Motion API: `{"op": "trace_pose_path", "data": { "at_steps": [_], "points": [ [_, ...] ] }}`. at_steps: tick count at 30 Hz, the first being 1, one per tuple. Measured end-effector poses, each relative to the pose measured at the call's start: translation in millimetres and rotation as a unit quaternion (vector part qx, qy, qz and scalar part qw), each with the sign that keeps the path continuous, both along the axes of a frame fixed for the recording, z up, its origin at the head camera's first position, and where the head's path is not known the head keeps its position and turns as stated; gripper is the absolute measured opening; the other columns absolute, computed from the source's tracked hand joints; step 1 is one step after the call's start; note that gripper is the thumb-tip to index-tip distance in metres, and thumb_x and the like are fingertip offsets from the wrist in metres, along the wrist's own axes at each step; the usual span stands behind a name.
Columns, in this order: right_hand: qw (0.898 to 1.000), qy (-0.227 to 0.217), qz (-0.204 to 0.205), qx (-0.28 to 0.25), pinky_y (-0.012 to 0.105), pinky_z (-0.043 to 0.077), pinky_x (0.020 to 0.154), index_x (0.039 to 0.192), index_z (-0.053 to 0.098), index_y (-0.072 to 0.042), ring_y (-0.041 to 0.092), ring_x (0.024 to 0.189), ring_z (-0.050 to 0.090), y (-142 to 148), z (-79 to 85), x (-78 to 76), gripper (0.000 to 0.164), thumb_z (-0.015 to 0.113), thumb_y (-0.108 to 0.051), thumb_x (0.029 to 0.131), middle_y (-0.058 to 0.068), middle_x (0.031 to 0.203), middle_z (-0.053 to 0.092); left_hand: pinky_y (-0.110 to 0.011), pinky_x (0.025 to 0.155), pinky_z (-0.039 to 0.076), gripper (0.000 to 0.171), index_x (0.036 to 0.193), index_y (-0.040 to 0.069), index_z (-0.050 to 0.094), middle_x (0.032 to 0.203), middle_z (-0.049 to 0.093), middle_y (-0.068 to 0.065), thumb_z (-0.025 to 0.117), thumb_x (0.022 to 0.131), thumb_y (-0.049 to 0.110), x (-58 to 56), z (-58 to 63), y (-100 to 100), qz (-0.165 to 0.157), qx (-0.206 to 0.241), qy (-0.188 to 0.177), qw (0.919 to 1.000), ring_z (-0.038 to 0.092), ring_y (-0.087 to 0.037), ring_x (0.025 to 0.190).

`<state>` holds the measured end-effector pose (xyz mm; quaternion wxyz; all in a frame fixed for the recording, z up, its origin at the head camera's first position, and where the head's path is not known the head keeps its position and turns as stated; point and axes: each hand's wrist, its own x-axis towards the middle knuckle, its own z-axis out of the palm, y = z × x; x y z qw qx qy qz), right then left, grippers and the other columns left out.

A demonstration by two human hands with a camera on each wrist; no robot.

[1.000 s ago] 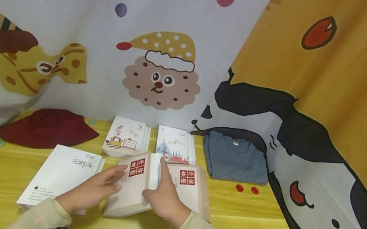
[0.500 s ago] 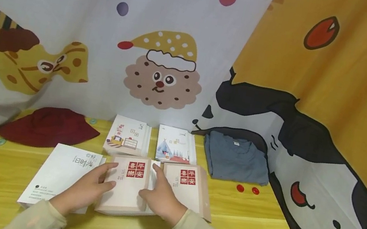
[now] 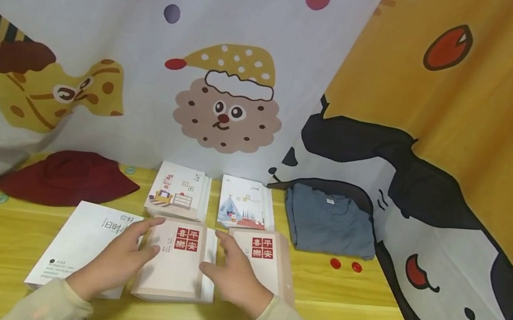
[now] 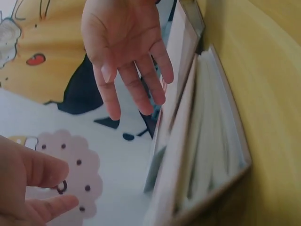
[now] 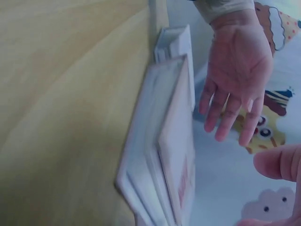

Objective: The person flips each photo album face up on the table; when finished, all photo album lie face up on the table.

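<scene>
A thick pale pink book with red square characters on its cover lies flat on the table in the middle of the head view. My left hand hovers at its left side, thumb and fingers spread. On the other side, my right hand is held beside its white page edge, fingers extended. The left wrist view shows the right palm facing across, with nothing in it. Likewise bare is the left palm in the right wrist view. A matching pink book lies to the right, partly behind my right hand.
A white book lies at the left, partly under my left hand in view. Two illustrated books stand in the back row. A dark red hat and folded grey-blue shirt flank them. Red discs lie before the shirt.
The tilted pink book has been straightened and laid flat, slightly leftward. Both hands have let go; the left has moved left and the right a little to the right.
</scene>
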<state>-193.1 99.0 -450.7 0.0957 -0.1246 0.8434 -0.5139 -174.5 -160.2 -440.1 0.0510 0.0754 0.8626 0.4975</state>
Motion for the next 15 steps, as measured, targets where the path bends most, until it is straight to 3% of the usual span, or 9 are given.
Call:
{"op": "trace_pose_path", "data": {
  "at_steps": [5,10,13,15],
  "points": [
    [1.000,0.026,-0.008,0.000,0.068,0.037,0.117,0.157,0.044,-0.003,0.051,0.146,0.042,27.7,3.9,-1.6,0.072,0.075,-0.021,0.095,0.031,0.156,0.047,-0.072,0.121,0.024,0.058,0.161,0.009,0.040,0.167,0.035,-0.025,0.057,0.105,0.012,-4.2,2.2,20.2,-0.012,0.019,0.001,0.9997,0.031,-0.051,0.153],
    [0.997,0.061,-0.040,0.033,0.066,0.042,0.113,0.152,0.052,-0.005,0.047,0.139,0.052,53.9,2.5,-3.4,0.066,0.077,-0.019,0.093,0.030,0.148,0.056,-0.061,0.119,0.037,0.055,0.156,0.003,0.047,0.151,0.056,-0.024,0.059,0.102,0.005,-8.0,-4.0,47.2,-0.040,0.085,-0.007,0.9955,0.053,-0.042,0.139],
    [0.994,0.068,-0.066,0.055,0.065,0.042,0.113,0.151,0.053,-0.004,0.045,0.138,0.053,70.6,3.0,-2.2,0.066,0.079,-0.017,0.092,0.028,0.148,0.057,-0.059,0.119,0.039,0.054,0.154,0.003,0.049,0.152,0.054,-0.023,0.061,0.102,0.006,-9.9,-7.0,64.2,-0.051,0.109,-0.024,0.9924,0.054,-0.042,0.137],
    [0.992,0.068,-0.082,0.066,0.065,0.040,0.115,0.152,0.052,-0.002,0.045,0.140,0.052,81.9,3.3,-1.8,0.068,0.080,-0.016,0.091,0.028,0.149,0.056,-0.064,0.120,0.035,0.055,0.154,0.003,0.050,0.158,0.048,-0.025,0.062,0.101,0.008,-11.5,-7.9,74.7,-0.056,0.118,-0.038,0.9907,0.048,-0.048,0.143]
  ]
}}
